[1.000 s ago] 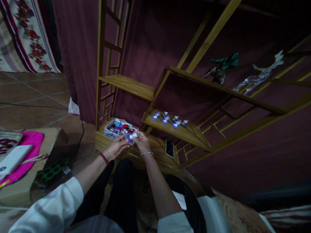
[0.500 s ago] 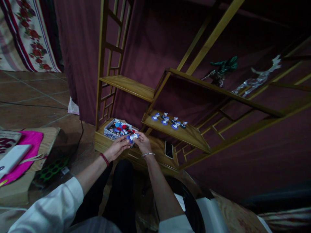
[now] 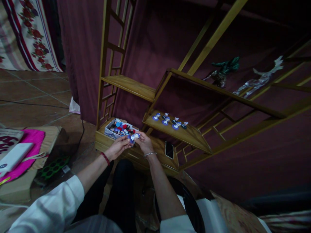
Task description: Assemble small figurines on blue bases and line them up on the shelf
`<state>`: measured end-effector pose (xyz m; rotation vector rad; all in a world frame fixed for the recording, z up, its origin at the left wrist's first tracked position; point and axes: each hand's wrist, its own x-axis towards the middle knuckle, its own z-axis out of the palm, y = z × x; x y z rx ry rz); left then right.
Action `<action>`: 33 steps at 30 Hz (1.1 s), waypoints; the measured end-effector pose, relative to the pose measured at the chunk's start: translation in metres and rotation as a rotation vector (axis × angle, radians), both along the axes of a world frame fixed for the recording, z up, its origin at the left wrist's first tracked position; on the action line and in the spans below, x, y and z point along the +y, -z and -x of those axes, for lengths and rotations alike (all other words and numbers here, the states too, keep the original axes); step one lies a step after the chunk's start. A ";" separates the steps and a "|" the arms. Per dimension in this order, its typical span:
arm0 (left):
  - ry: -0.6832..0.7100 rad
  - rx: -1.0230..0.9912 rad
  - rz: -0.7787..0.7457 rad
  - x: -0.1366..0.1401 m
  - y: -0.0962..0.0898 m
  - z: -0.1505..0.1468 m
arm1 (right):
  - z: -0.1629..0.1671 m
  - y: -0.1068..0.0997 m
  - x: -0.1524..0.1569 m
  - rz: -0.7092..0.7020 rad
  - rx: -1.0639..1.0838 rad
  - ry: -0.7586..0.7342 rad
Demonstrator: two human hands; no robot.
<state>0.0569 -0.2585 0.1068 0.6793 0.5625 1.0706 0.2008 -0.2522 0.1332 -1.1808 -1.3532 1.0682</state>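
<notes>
Figurine (image 3: 133, 137) lies sideways between left grip (image 3: 119, 147) and right grip (image 3: 145, 143), touching both.

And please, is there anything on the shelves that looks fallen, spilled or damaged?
Nothing stands out as wrong. The six small figurines stand upright on their shelf; the pieces in the box are jumbled but contained. Any chips on the held figurine are too small to tell.
</notes>
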 end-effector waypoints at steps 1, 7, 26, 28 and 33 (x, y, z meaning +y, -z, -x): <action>-0.002 0.001 0.003 0.000 0.000 0.000 | -0.001 -0.001 0.000 0.006 0.001 -0.010; 0.013 0.005 0.007 -0.001 -0.001 0.000 | -0.005 -0.002 0.000 0.038 0.012 -0.037; 0.023 -0.067 -0.025 -0.004 -0.002 0.001 | -0.006 -0.012 -0.006 -0.021 -0.024 -0.077; 0.027 -0.070 -0.028 -0.005 -0.004 0.001 | -0.006 -0.012 -0.006 -0.025 -0.021 -0.090; 0.032 -0.073 -0.033 -0.005 -0.005 0.001 | -0.007 -0.014 -0.007 -0.035 -0.021 -0.109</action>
